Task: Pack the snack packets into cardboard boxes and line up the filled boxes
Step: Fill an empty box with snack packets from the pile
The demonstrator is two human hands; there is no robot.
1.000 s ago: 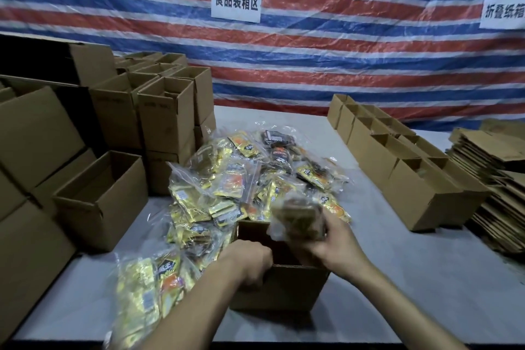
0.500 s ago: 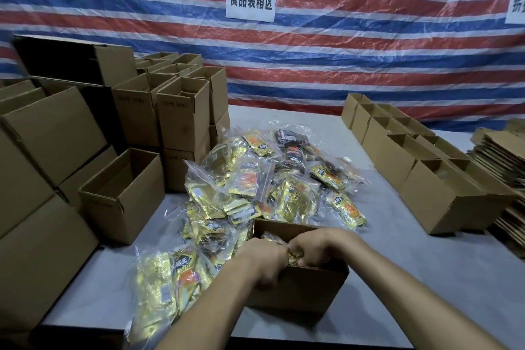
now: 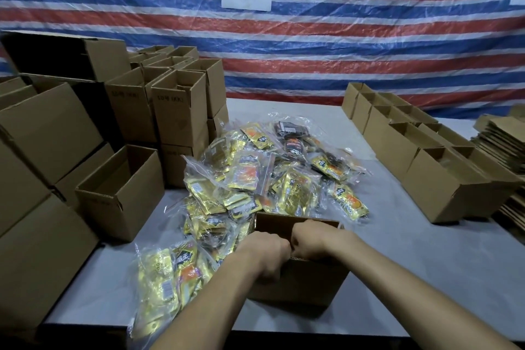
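An open cardboard box (image 3: 301, 283) stands at the near table edge in front of me. My left hand (image 3: 264, 253) grips its near left rim, fingers curled over the wall. My right hand (image 3: 312, 239) reaches down inside the box with its fingers curled; the clear bag of snacks it carried in is hidden below the rim. Behind the box lies a heap of yellow and dark snack packets (image 3: 270, 173) in clear bags. More of these bags (image 3: 167, 273) lie at the near left.
Open boxes (image 3: 426, 179) stand in a line on the right, with flattened cartons (image 3: 508, 148) stacked beyond them. An empty open box (image 3: 122, 196) and stacked boxes (image 3: 179, 105) crowd the left. Bare grey table (image 3: 397, 250) shows to the right of my box.
My right hand brought a clear bag of snacks down from above the box and pushed it inside. My left hand stayed at the box's rim.
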